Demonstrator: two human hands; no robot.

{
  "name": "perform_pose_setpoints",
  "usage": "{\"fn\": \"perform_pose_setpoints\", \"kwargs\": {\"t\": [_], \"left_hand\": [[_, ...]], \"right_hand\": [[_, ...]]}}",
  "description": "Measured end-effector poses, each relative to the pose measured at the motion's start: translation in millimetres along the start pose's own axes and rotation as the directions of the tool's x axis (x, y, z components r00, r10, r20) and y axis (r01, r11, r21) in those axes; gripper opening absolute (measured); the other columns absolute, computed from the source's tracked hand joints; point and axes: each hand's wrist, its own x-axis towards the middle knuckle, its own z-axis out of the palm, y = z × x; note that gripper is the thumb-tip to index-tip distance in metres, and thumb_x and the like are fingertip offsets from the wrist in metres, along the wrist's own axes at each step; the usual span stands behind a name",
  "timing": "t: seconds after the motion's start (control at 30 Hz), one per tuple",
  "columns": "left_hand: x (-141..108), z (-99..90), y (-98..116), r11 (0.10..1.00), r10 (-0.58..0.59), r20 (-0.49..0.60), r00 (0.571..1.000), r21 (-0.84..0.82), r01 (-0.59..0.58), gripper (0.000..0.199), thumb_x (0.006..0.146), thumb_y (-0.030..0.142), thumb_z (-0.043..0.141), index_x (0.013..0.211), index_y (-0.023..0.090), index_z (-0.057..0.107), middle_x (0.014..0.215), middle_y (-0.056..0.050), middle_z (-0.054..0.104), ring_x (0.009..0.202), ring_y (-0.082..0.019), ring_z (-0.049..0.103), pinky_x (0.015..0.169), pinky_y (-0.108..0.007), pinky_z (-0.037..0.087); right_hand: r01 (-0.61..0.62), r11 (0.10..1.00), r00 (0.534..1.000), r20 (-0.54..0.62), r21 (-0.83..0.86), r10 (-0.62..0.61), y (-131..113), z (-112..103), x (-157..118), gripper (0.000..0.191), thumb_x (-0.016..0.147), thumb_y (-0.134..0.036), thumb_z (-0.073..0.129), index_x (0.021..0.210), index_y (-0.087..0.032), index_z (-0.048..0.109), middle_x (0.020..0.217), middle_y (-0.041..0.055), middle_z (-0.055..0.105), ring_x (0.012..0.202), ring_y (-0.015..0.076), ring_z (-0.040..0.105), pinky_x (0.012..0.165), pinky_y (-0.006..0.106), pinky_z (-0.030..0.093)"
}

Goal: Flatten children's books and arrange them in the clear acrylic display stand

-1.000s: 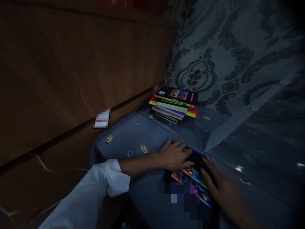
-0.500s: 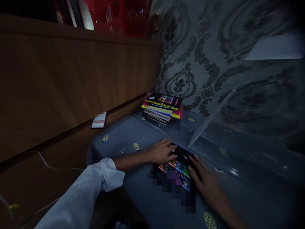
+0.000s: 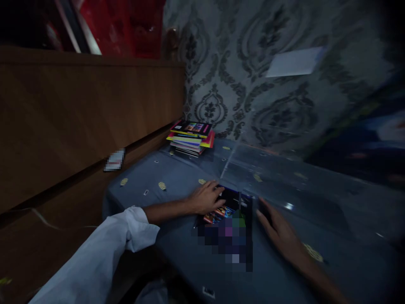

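Note:
A dark book [image 3: 230, 196] with colourful pictures on its cover lies flat on a blue-grey patterned cloth [image 3: 177, 169]; its lower part is blurred out. My left hand [image 3: 206, 197] rests on the book's upper left edge, fingers loosely spread over the cover. Just beyond the right edge, my right hand [image 3: 274, 221] hovers or rests with thumb and fingers apart, holding nothing. A sheet of clear plastic [image 3: 272, 185] spreads behind and to the right of the book, its far extent hard to make out.
A stack of books [image 3: 191, 137] stands near the wall at the back. On the left is a wooden cabinet [image 3: 95, 109] with a red plastic basket [image 3: 133, 29] on top. White paper [image 3: 294, 62] shows against the patterned wallpaper. A dark shape [image 3: 363, 139] fills the right side.
My right hand has moved off the book to its right side. My left hand stays on the book. The plastic sheet's raised edge sits lower, and the view has turned right.

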Motion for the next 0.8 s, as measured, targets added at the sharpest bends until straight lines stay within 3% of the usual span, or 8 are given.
{"fn": "perform_pose_setpoints", "kwargs": {"t": [0.13, 0.27, 0.53, 0.67, 0.8], "left_hand": [[11.8, 13.3, 19.0, 1.000, -0.021, -0.017, 1.000, -0.018, 0.021, 0.045, 0.099, 0.041, 0.053, 0.135, 0.015, 0.056, 0.146, -0.016, 0.053, 0.139, -0.028, 0.047, 0.117, -0.045, 0.038], [23.2, 18.5, 31.5, 0.999, 0.029, -0.049, 0.998, -0.030, -0.030, 0.041, 0.099, 0.038, 0.053, 0.133, 0.016, 0.057, 0.141, -0.014, 0.056, 0.135, -0.028, 0.049, 0.115, -0.044, 0.041], [27.4, 18.4, 33.2, 0.998, 0.068, -0.089, 0.994, 0.009, -0.068, 0.040, 0.098, 0.033, 0.053, 0.132, 0.012, 0.058, 0.142, -0.017, 0.054, 0.135, -0.030, 0.048, 0.114, -0.046, 0.041], [25.2, 16.5, 34.0, 0.996, 0.075, -0.150, 0.986, 0.049, -0.068, 0.034, 0.098, 0.029, 0.052, 0.127, 0.013, 0.061, 0.133, -0.016, 0.059, 0.124, -0.030, 0.055, 0.109, -0.048, 0.046], [26.6, 13.4, 35.0, 0.991, 0.126, -0.142, 0.982, 0.058, -0.119, 0.031, 0.098, 0.026, 0.050, 0.125, 0.015, 0.061, 0.127, -0.014, 0.062, 0.117, -0.029, 0.058, 0.103, -0.049, 0.049]], "right_hand": [[-0.129, 0.986, 0.991, 0.031, 0.104, 0.126, 15.6, -25.4, -12.7, 0.056, 0.098, -0.052, 0.041, 0.143, -0.021, 0.051, 0.142, 0.0126, 0.062, 0.130, 0.0310, 0.059, 0.110, 0.050, 0.048], [-0.169, 0.974, 0.986, 0.022, 0.149, 0.168, 19.6, -36.2, -18.2, 0.053, 0.098, -0.050, 0.043, 0.143, -0.023, 0.052, 0.143, 0.0117, 0.061, 0.132, 0.0301, 0.058, 0.112, 0.052, 0.046], [-0.006, 0.980, 0.999, -0.030, 0.200, 0.013, 8.9, -39.1, -17.8, 0.039, 0.100, -0.038, 0.043, 0.125, -0.020, 0.067, 0.126, 0.0118, 0.071, 0.122, 0.0290, 0.064, 0.107, 0.053, 0.048], [0.051, 0.985, 0.998, -0.050, 0.165, -0.044, 4.9, -40.6, -19.1, 0.033, 0.101, -0.031, 0.044, 0.114, -0.020, 0.072, 0.121, 0.0114, 0.074, 0.117, 0.0276, 0.066, 0.105, 0.052, 0.049], [0.061, 0.989, 0.997, -0.046, 0.138, -0.056, 5.0, -38.8, -18.9, 0.031, 0.100, -0.027, 0.047, 0.113, -0.018, 0.074, 0.120, 0.0132, 0.074, 0.118, 0.0279, 0.066, 0.105, 0.050, 0.049]]}}
